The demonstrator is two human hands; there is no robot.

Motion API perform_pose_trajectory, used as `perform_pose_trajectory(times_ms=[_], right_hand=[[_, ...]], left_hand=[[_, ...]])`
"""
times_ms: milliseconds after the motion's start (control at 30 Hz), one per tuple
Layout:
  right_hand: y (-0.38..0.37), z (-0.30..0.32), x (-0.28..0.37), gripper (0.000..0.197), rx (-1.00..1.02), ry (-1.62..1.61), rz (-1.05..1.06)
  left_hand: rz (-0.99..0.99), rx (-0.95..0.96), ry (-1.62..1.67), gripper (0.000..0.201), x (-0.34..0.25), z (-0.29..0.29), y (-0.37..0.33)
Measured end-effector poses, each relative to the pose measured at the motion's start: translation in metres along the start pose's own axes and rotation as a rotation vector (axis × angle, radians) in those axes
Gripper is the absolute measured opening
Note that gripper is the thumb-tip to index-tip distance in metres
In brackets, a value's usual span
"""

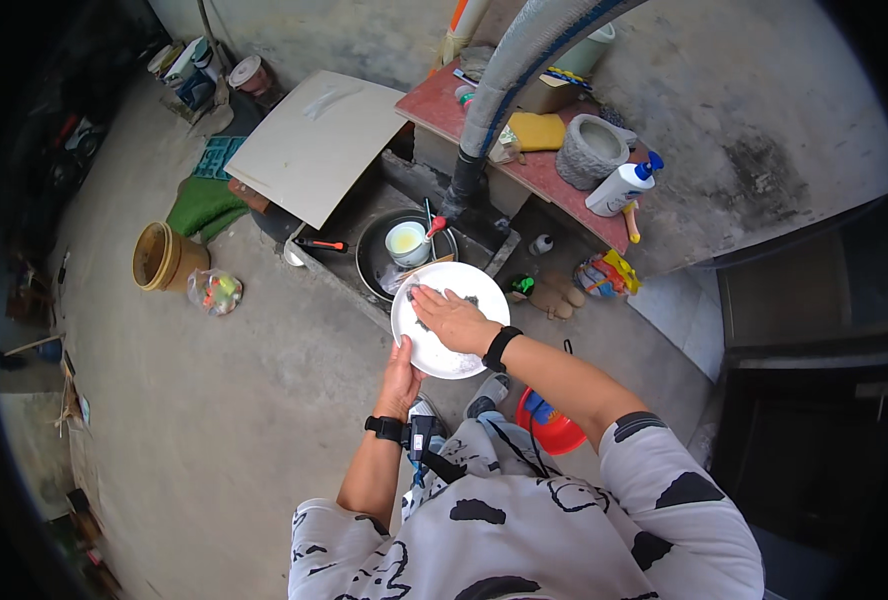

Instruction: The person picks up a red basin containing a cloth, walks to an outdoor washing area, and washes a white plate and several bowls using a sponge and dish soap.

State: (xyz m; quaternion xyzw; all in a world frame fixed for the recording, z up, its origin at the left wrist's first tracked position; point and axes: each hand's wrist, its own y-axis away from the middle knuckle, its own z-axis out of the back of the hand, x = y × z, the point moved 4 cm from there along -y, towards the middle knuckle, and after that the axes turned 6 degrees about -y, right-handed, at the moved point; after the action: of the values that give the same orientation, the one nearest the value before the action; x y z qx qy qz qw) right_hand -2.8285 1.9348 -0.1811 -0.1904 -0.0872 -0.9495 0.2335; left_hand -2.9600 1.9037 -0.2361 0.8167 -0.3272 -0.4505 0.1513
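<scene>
A round white plate (441, 355) is held up in front of me, over the edge of the sink. Its near left rim is gripped by my left hand (399, 380), thumb on top and the other fingers partly hidden underneath. My right hand (454, 318) lies flat across the plate's face with fingers stretched out. Dark grey-green patches show around that hand; whether they are a printed pattern or something lying there I cannot tell. Just beyond the plate, a dark wok (369, 250) contains a white bowl (405, 243) with something yellowish in it, and a red-handled utensil (436, 226).
A grey sink (339, 275) surrounds the wok, partly covered by a pale board (314, 140). To the right, a red ledge (554, 175) bears a stone mortar (592, 152) and a white pump bottle (624, 187). A red basin (559, 435) sits by my feet; a yellow bucket (169, 257) stands left.
</scene>
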Motion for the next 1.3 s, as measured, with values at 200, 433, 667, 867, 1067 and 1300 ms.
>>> perform_pose_trajectory(times_ms=[200, 433, 667, 867, 1067, 1300], right_hand=[[-0.010, 0.024, -0.027, 0.046, -0.238, 0.253, -0.056], [0.000, 0.041, -0.086, 0.047, -0.223, -0.436, -0.703], [0.033, -0.034, -0.093, 0.039, -0.632, -1.637, -1.025], [-0.013, -0.016, -0.128, 0.028, -0.516, -1.316, -0.743], [-0.066, -0.044, -0.135, 0.024, -0.743, -1.480, -0.744], [-0.104, -0.173, -0.081, 0.037, -0.989, -1.909, -1.290]], left_hand=[[-0.025, -0.013, -0.041, 0.042, -0.014, 0.009, 0.001], [-0.147, 0.007, -0.070, 0.043, -0.027, 0.006, -0.003], [-0.219, -0.024, 0.046, 0.048, -0.027, -0.019, -0.008], [0.015, -0.041, -0.624, 0.046, -0.109, 0.021, -0.057], [-0.054, -0.059, -0.737, 0.045, -0.124, 0.057, -0.124], [-0.114, -0.264, -0.154, 0.042, -0.066, 0.133, -0.154]])
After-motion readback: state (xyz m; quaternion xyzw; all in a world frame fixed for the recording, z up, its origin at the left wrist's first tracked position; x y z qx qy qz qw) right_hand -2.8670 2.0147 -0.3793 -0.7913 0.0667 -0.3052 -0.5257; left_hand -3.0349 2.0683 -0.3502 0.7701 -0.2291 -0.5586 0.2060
